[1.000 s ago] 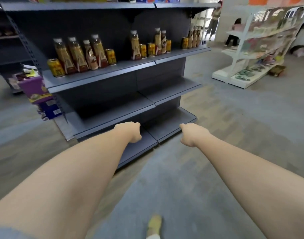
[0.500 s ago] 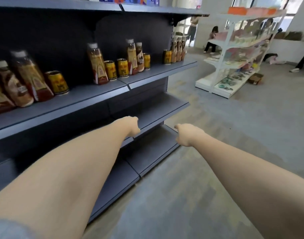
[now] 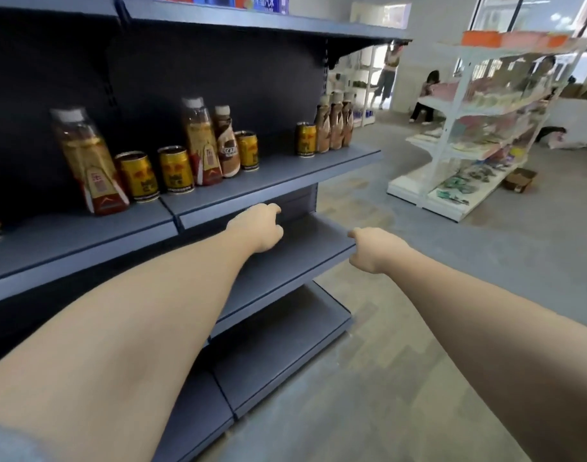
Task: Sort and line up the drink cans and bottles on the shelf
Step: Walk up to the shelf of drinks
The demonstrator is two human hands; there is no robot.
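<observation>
Both arms reach out in front of a dark grey metal shelf rack [image 3: 285,171]. The left hand [image 3: 257,228] hangs just below the front edge of the drinks shelf, fingers curled in loose, w/ nothing in it. The right hand [image 3: 373,250] is off the right end of the next shelf down, fingers curled under too, holding nothing; can't tell if it touches that corner.

The drinks stand on the rack's upper board. Near the left part is a tall clear plastic bottle w/ brown tea and a red label [image 3: 88,161]. Just beside it are two short gold cans [image 3: 139,176] and [image 3: 176,170], close together. Next is a second tall tea bottle [image 3: 202,143], w/ a brown coffee bottle [image 3: 227,143] touching its right side, then one more gold can [image 3: 247,150]. Well apart, near the right end, a lone gold can [image 3: 306,140] stands just beside 3 brown bottles in a row [image 3: 335,126]. One more item shows at the far left edge, cut off.

The two lower boards hold no drinks. A white rack [image 3: 452,195] w/ mixed goods stands well apart across the grey floor.
</observation>
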